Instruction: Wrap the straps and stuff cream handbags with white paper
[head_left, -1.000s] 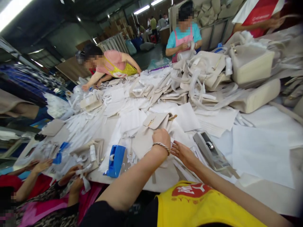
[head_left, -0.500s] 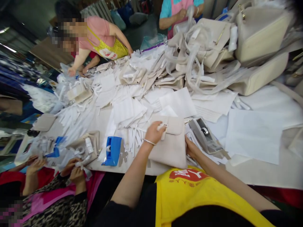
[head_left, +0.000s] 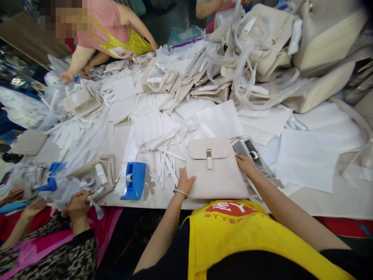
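A flat beige bag [head_left: 215, 171] with a flap and a gold clasp [head_left: 208, 153] lies face up at the table's near edge. My left hand [head_left: 184, 182] holds its left side, thumb on top, a silver bangle on the wrist. My right hand [head_left: 246, 165] grips its upper right edge. A grey tape dispenser [head_left: 250, 152] sits just behind my right hand. A blue tape dispenser [head_left: 134, 179] stands to the left of my left hand, with loose white strips [head_left: 163, 167] between them.
White paper sheets [head_left: 305, 157] cover the table to the right. Heaps of beige bags and straps [head_left: 262, 50] fill the back. A co-worker's hands [head_left: 77, 204] work on a bag at my left. A person in pink [head_left: 107, 31] leans over the far side.
The bag has been turned and laid flat with its flap facing up. My left hand slid from the clasp to the bag's left side; my right hand moved to its upper right edge.
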### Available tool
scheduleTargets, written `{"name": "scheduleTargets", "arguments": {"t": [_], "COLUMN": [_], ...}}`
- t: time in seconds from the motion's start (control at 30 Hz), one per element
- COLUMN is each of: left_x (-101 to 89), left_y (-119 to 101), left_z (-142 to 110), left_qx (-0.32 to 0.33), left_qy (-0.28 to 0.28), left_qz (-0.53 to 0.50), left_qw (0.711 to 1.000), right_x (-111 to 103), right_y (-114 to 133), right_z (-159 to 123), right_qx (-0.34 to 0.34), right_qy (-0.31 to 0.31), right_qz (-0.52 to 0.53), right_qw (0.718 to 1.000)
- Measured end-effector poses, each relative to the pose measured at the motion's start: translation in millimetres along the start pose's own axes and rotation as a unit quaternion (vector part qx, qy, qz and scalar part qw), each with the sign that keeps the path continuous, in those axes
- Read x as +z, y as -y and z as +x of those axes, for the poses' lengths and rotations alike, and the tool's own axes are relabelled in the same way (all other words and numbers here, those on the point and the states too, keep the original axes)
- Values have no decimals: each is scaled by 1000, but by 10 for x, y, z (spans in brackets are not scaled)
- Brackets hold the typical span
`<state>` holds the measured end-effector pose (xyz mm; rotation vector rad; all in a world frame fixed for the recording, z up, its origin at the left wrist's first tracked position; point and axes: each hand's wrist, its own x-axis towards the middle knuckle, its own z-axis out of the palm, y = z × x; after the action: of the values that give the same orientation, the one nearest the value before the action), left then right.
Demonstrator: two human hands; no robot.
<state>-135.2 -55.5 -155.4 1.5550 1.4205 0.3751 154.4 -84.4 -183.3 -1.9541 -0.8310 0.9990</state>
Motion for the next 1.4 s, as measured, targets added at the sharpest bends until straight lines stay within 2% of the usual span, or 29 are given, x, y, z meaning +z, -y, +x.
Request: {"name": "scheduleTargets", "arguments": {"t": [0.07, 0.1, 0.17, 0.23, 0.33, 0.4, 0.47, 0.73, 0.83, 1.03, 1.1, 1.13, 1.27, 1.33, 1.4], "left_x": [-31, -50, -78, -70, 20, 104, 176, 274, 277, 274, 280, 285, 302, 301, 294], "left_y": [48, 55, 14, -91, -272, -341, -350, -248, -269, -296, -283, -274, -250, -258, -275], "left_z": [18, 32, 61, 83, 89, 82, 78, 125, 138, 147, 141, 136, 115, 111, 113], "left_qx": [21, 47, 120, 203, 287, 314, 322, 312, 310, 303, 304, 304, 300, 297, 296], "left_qy": [-25, -48, -102, -120, -60, -8, 19, 47, 58, 56, 59, 62, 72, 76, 77], "left_qz": [49, 81, 157, 227, 300, 329, 345, 401, 420, 430, 427, 425, 418, 419, 423], "left_qw": [998, 994, 975, 945, 908, 891, 881, 860, 851, 849, 850, 850, 855, 855, 853], "right_x": [-45, -35, 55, 208, 430, 513, 542, 576, 600, 569, 511, 473, 336, 324, 343], "right_y": [206, 320, 528, 656, 670, 621, 584, 551, 536, 652, 740, 802, 1174, 1374, 1509], "right_z": [-69, -118, -208, -239, -134, -9, 100, 207, 239, 329, 390, 439, 824, 1117, 1428], "right_qx": [-114, -197, -353, -428, -456, -468, -485, -523, -542, -578, -568, -552, -438, -389, -348], "right_qy": [-36, -38, 1, 63, 111, 120, 125, 127, 127, 196, 219, 219, 212, 222, 179], "right_qz": [-103, -165, -277, -350, -420, -444, -458, -483, -502, -503, -497, -495, -472, -460, -448], "right_qw": [988, 966, 894, 830, 776, 755, 735, 691, 662, 613, 618, 634, 735, 767, 804]}}
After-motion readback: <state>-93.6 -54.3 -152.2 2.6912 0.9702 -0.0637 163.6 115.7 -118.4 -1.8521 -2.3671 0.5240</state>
